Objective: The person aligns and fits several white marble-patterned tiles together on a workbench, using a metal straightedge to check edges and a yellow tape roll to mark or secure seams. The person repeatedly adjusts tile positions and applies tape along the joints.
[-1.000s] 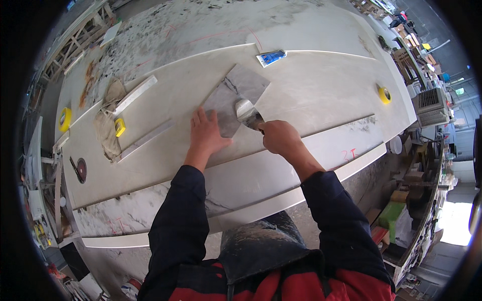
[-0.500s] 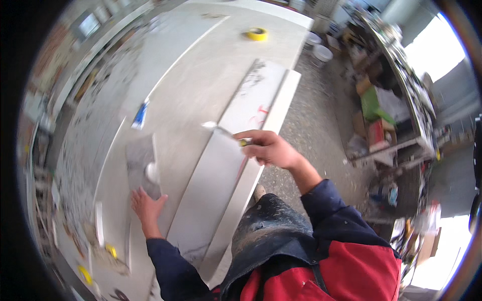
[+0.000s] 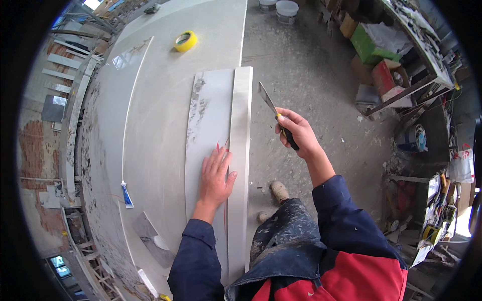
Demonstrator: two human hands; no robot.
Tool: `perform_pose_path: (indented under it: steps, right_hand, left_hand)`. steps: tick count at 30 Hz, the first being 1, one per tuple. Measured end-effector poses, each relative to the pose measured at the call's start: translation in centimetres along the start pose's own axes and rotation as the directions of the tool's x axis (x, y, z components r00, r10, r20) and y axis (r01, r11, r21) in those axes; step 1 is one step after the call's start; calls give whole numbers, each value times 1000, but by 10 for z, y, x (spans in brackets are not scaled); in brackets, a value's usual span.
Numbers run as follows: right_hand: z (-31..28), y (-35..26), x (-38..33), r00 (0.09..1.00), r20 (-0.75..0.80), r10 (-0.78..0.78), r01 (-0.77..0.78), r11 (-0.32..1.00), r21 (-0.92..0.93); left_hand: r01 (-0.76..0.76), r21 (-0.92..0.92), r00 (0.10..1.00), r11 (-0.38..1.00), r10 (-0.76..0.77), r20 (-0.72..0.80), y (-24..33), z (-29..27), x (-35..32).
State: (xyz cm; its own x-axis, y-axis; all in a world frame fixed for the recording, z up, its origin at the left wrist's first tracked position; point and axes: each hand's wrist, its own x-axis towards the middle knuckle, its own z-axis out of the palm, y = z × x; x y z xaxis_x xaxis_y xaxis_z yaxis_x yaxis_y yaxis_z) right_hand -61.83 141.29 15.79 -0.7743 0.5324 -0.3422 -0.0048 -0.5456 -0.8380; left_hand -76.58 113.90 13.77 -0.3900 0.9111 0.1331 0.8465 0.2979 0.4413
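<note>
My right hand [image 3: 295,129] is closed round the black and yellow handle of a putty knife [image 3: 268,100]. The narrow metal blade points up and to the left, over the floor just right of the table edge. My left hand [image 3: 216,174] lies flat with fingers stretched out on a long pale grey panel [image 3: 213,108], which has dark smudges and red marks. Along the panel's right side runs a cream-white strip [image 3: 241,115]. A grey plate [image 3: 150,238] with a white lump of paste [image 3: 160,243] rests on the table, left of my left forearm.
Yellow tape [image 3: 186,41] lies at the far part of the pale table [image 3: 160,115]. A blue and white tube [image 3: 126,194] sits to the left. White buckets [image 3: 286,11] stand on the floor, and a cluttered shelf [image 3: 427,65] is at the right.
My left hand has gone from the grey plate to the panel. My right hand has lifted the putty knife off the panel and out to the right. The view has turned.
</note>
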Motion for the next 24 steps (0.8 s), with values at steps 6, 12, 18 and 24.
perform_pose_path:
  steps: [6,12,18,24]
  right_hand:
    - [-9,14,56,998,-57,12,-14,999,-46]
    - [-3,16,75,996,-88,9,-16,997,-73]
    - [8,15,70,994,-106,35,-59,970,-234]
    - [-1,25,45,988,-137,65,-118,895,-431]
  left_hand:
    - [-1,146,995,989,-14,101,0,7,12]
    - [-2,122,993,993,-12,118,0,6,13]
    - [20,137,991,990,-37,126,-1,7,11]
    - [12,138,993,990,-29,119,-2,9,12]
